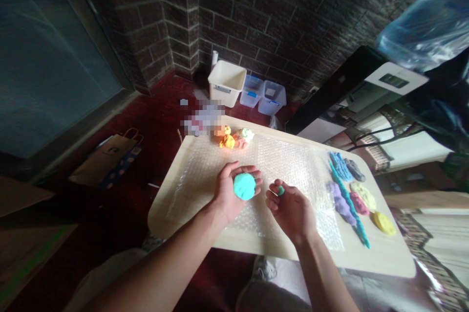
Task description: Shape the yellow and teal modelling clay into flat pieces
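My left hand [226, 192] is turned palm up above the table, fingers stretched out under a round, flattened turquoise lump of modelling clay [245, 186]. Just to the right, my right hand [296, 213] pinches a small turquoise piece of clay [280, 190] between thumb and fingers. The two hands are apart. Beneath them lies a sheet of bubble wrap [293, 165] on the light wooden table [388, 258]. A long twisted teal clay roll [348, 199] rests on the right, between a purple lump [341, 203] and a pink lump [359, 203].
Orange clay [227, 141] and pale green clay [245, 134] sit at the far edge. Blue [340, 166], grey [354, 169], cream [363, 196] and yellow clay [384, 223] lie on the right. A white bin [227, 79], clear boxes [271, 98] and a paper bag [104, 158] stand on the floor.
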Motion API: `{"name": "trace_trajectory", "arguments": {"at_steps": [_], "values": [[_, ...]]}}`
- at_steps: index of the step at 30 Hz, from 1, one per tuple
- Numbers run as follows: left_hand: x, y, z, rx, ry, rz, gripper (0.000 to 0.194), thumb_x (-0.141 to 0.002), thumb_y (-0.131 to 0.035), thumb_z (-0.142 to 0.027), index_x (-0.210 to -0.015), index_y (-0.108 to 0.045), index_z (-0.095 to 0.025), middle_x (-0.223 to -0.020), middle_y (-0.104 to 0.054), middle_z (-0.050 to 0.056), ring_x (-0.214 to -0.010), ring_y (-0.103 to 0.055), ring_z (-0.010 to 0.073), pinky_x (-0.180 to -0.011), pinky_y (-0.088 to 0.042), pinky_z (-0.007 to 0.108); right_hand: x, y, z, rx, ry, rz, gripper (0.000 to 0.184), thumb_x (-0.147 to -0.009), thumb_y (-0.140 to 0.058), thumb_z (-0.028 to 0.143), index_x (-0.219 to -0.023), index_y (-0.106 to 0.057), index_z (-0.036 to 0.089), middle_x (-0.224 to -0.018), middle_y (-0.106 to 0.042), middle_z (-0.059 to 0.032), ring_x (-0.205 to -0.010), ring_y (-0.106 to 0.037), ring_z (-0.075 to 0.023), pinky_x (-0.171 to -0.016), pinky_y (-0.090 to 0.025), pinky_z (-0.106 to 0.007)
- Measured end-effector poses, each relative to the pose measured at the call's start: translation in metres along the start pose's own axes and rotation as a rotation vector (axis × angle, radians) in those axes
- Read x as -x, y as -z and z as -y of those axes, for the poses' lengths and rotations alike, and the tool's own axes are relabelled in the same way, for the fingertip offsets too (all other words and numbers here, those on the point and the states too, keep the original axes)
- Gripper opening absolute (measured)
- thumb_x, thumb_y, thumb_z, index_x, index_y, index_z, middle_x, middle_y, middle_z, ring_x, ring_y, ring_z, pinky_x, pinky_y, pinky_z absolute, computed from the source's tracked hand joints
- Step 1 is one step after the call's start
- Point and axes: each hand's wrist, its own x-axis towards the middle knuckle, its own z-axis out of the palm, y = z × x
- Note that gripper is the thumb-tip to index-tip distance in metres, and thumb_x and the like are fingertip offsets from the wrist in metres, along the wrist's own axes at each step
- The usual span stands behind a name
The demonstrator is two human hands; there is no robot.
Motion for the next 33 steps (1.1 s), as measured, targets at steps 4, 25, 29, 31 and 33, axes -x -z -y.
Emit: {"name": "trace_trajectory", "arguments": {"at_steps": [4, 25, 29, 31, 33], "values": [[-0.001, 0.001, 0.001, 0.008, -0.012, 0.016, 0.04, -0.097, -0.049, -0.037, -0.084, -0.075, -0.009, -0.084, -0.078, 0.016, -0.071, -0.075, 0.0259, -0.062, -0.056, 0.034, 0.001, -0.004, -0.004, 0.047, 0.026, 0.022, 0.026, -0.074, -0.084, 0.017, -0.095, -0.068, 0.019, -0.077, -0.065, 0.0011, -0.056, -0.051, -0.008, -0.048, -0.047, -0.018], [0.001, -0.002, 0.001, 0.01, -0.004, 0.019, 0.038, -0.095, -0.051, -0.036, -0.085, -0.075, -0.009, -0.084, -0.078, 0.015, -0.07, -0.073, 0.0237, -0.063, -0.054, 0.034, 0.022, -0.014, 0.004, 0.125, -0.04, 0.249, 0.039, -0.09, -0.076, 0.055, -0.079, -0.06, 0.022, -0.058, -0.039, 0.0068, -0.049, -0.021, -0.0083, -0.042, -0.027, -0.018], [0.001, -0.002, 0.002, 0.011, -0.007, 0.012, 0.038, -0.096, -0.051, -0.036, -0.084, -0.076, -0.01, -0.084, -0.078, 0.015, -0.069, -0.073, 0.0232, -0.064, -0.054, 0.034, 0.021, -0.012, 0.004, 0.119, -0.043, 0.204, 0.035, -0.091, -0.077, 0.051, -0.08, -0.062, 0.022, -0.057, -0.027, 0.0104, -0.049, -0.011, -0.0077, -0.041, -0.02, -0.018], [0.0, -0.002, 0.002, 0.007, -0.007, 0.012, 0.039, -0.096, -0.051, -0.037, -0.083, -0.075, -0.01, -0.084, -0.078, 0.015, -0.069, -0.073, 0.0235, -0.064, -0.054, 0.034, 0.02, -0.013, 0.003, 0.098, -0.012, 0.203, 0.025, -0.088, -0.078, 0.043, -0.087, -0.065, 0.022, -0.061, -0.036, 0.0081, -0.05, -0.019, -0.0082, -0.043, -0.025, -0.018], [-0.001, -0.001, 0.002, 0.001, -0.007, 0.018, 0.04, -0.096, -0.05, -0.037, -0.084, -0.075, -0.01, -0.084, -0.078, 0.015, -0.07, -0.074, 0.0241, -0.064, -0.054, 0.035, 0.019, -0.014, 0.002, 0.068, 0.017, 0.204, 0.019, -0.082, -0.078, 0.033, -0.092, -0.067, 0.021, -0.069, -0.046, 0.0041, -0.055, -0.03, -0.0093, -0.048, -0.032, -0.019]]}}
